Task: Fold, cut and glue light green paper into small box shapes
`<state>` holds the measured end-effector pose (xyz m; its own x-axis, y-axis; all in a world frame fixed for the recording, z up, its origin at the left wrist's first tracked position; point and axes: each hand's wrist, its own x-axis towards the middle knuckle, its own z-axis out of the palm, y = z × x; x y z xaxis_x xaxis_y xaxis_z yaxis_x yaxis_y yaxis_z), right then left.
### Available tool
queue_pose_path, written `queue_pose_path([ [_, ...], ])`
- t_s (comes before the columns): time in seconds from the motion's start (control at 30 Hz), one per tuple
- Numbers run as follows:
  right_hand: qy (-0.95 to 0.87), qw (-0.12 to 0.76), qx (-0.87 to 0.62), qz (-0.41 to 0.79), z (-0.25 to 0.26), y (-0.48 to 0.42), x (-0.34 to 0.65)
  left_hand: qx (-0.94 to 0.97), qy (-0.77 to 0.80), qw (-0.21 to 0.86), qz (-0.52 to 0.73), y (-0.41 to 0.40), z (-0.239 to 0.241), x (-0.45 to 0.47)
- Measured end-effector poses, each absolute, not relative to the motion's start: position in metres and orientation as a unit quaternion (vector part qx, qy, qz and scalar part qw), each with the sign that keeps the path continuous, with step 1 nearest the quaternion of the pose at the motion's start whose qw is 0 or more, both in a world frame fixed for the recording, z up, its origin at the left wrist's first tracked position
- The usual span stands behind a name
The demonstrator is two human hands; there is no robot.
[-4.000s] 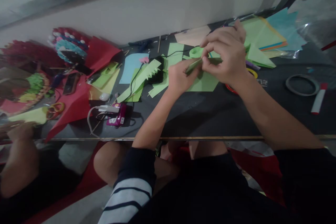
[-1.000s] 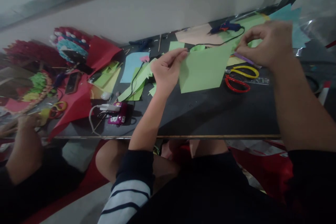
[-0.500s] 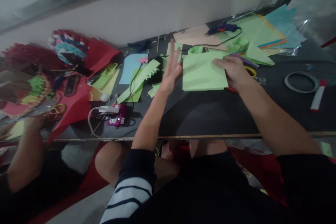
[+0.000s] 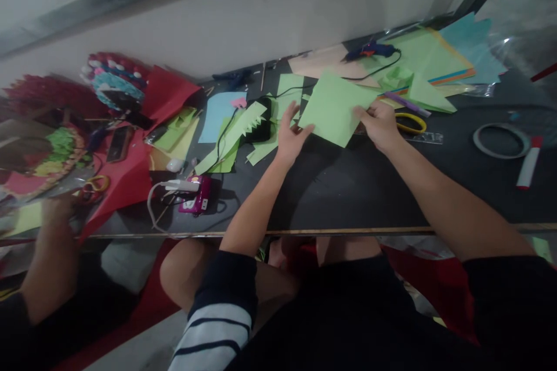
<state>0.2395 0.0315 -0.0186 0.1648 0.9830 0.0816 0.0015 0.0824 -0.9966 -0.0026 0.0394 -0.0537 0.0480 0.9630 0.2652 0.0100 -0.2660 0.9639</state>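
Observation:
A light green sheet of paper (image 4: 337,107) is held above the dark table, turned so that one corner points toward me. My right hand (image 4: 379,122) pinches its right side between thumb and fingers. At the left edge of the sheet, my left hand (image 4: 292,132) has its fingers and thumb spread; whether a fingertip touches the paper I cannot tell. Close behind my left hand lie green paper strips, one with a zigzag-cut edge (image 4: 250,122), over a black object (image 4: 262,122). Yellow-handled scissors (image 4: 411,123) rest just right of my right hand.
At the back lie a blue glue gun (image 4: 369,50) and stacked coloured paper (image 4: 439,55). A tape roll (image 4: 500,140) and a marker (image 4: 529,165) sit at right. A purple power adapter (image 4: 195,194) with cables stands at left, beyond it a co-worker's arm (image 4: 54,249) and red paper (image 4: 124,177).
The green sheet has turned from lying square to standing on a corner. My left hand has come lower and closer to the sheet, its raised fingers now bent. My right hand keeps its pinch.

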Motion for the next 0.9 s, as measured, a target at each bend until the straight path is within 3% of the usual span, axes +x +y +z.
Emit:
queue_pose_path([
  [0.3,-0.45,0.562,-0.49,0.492,-0.002,0.023,0.239,0.478,0.433,0.52,0.559,0.054,-0.057,-0.017],
  [0.43,-0.488,0.513,-0.474,0.524,0.01,0.015,0.238,0.49,0.405,0.549,0.542,0.047,-0.044,-0.017],
  [0.63,-0.538,0.525,-0.491,0.441,0.008,0.01,0.231,0.465,0.388,0.573,0.552,0.037,-0.037,-0.008],
  [0.9,-0.523,0.529,-0.492,0.452,0.001,0.016,0.232,0.478,0.394,0.517,0.592,0.037,-0.036,-0.006],
])
